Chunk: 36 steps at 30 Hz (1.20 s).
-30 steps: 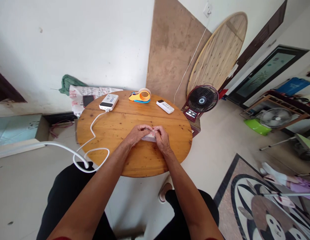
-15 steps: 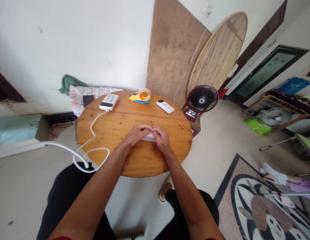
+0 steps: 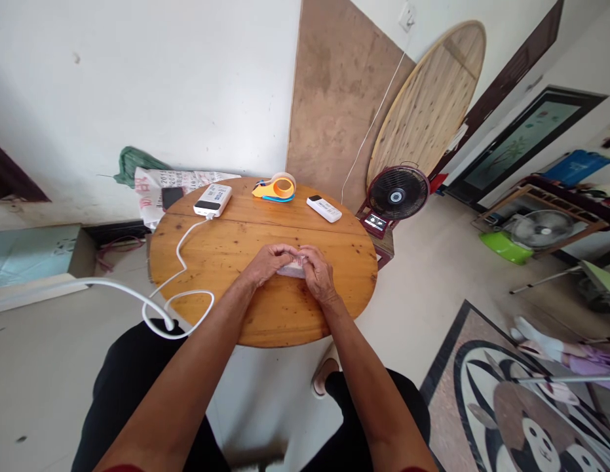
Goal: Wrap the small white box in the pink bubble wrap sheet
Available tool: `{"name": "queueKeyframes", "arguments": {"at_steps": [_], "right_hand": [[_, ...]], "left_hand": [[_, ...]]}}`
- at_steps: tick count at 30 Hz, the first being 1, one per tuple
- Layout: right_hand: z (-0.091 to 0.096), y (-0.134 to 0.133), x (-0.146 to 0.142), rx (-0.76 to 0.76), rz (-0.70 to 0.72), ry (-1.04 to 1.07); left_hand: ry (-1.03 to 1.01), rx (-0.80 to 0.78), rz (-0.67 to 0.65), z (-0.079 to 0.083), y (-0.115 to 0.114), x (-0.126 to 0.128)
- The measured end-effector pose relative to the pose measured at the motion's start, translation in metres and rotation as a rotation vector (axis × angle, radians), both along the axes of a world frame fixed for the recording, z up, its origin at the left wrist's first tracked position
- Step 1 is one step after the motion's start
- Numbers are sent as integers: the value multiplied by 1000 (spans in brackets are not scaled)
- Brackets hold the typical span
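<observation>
A small pale box-like packet (image 3: 291,269) with reddish marks lies on the round wooden table (image 3: 206,255), partly covered by my fingers. My left hand (image 3: 268,263) grips its left end, fingers curled over the top. On the other end, my right hand (image 3: 318,270) is closed, its thumb and fingers pinching near the packet's upper edge. The fingertips of both hands almost meet above it. What exactly the packet is cannot be made out.
Toward the table's back edge are a white power bank (image 3: 213,200) with a white cable (image 3: 179,249), an orange tape dispenser (image 3: 276,187) and another white device (image 3: 324,209). A fan (image 3: 398,195) stands beyond the right edge. Another person's feet (image 3: 535,337) show at far right.
Both hands stay on the packet, with only slight finger movement. The whole view has shifted a little.
</observation>
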State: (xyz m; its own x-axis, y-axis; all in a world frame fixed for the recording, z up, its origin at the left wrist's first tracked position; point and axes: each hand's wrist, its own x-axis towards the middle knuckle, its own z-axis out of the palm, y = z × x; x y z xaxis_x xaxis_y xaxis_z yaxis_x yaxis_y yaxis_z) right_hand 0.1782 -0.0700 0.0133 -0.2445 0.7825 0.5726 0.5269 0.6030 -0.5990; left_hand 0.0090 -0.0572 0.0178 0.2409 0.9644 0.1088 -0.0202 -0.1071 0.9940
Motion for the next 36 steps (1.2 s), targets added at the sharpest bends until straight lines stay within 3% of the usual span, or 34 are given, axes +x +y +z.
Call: {"name": "queueKeyframes", "arguments": {"at_steps": [10,23,29,36], "right_hand": [[-3,2,1,12,33,-83],[-6,5,0,-46,2,131],[-7,8,1,-16,6,63],[-8,6,0,69,-18,-9]], "left_hand": [[-73,-41,-19,3,-1,0],[-51,-87,-5,2,-2,0],[-133,-71,3,4,-2,1],[-75,-88,16,0,0,0]]}}
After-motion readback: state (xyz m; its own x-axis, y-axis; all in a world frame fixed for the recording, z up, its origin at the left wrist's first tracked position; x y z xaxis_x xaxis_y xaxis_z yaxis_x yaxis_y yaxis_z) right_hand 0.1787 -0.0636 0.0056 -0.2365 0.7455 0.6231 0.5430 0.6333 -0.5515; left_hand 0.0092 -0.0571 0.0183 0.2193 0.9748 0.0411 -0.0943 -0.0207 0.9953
